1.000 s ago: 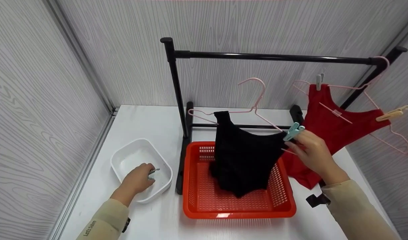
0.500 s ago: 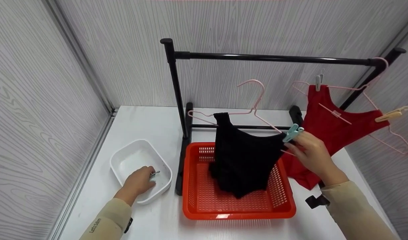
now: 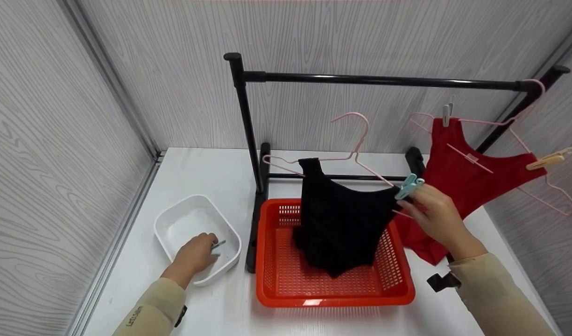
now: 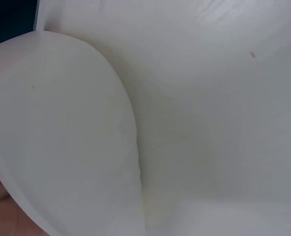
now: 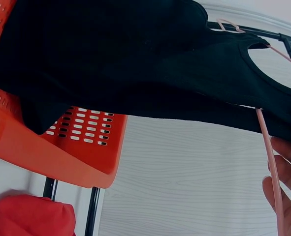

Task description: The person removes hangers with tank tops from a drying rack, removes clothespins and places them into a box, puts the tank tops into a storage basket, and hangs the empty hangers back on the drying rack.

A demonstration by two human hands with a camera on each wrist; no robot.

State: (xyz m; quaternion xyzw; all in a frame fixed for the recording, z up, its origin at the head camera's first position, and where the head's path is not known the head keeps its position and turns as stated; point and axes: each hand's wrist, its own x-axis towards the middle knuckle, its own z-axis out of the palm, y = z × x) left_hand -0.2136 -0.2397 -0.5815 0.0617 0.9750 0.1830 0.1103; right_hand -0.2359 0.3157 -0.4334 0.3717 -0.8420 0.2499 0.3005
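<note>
My left hand [image 3: 192, 255] is down in a white plastic basin [image 3: 177, 204] and pinches a pale green clothespin [image 3: 218, 244], mostly covered by the fingers. In the left wrist view, the basin's wall fills much of the picture. A black tank top [image 3: 346, 219] hangs on a pink hanger [image 3: 360, 140], its lower part inside the red basket [image 3: 335, 301]. My right hand [image 3: 437, 214] pinches the top's right shoulder strap on the hanger. A teal clothespin [image 3: 409, 185] is clipped at that shoulder, right beside the fingertips; the other strap bears no clip.
Behind the basket stands a black garment rack [image 3: 370, 80]. At its right end hangs a red tank top [image 3: 458, 172] on another pink hanger, with a grey clothespin [image 3: 446, 115] and a yellow clothespin [image 3: 549, 159]. Woodgrain panels [image 3: 314, 37] enclose the white table [image 3: 173, 168].
My left hand has shifted slightly right within the basin, its clothespin turning a little. The right hand, hanger and black top have drifted only slightly left and down.
</note>
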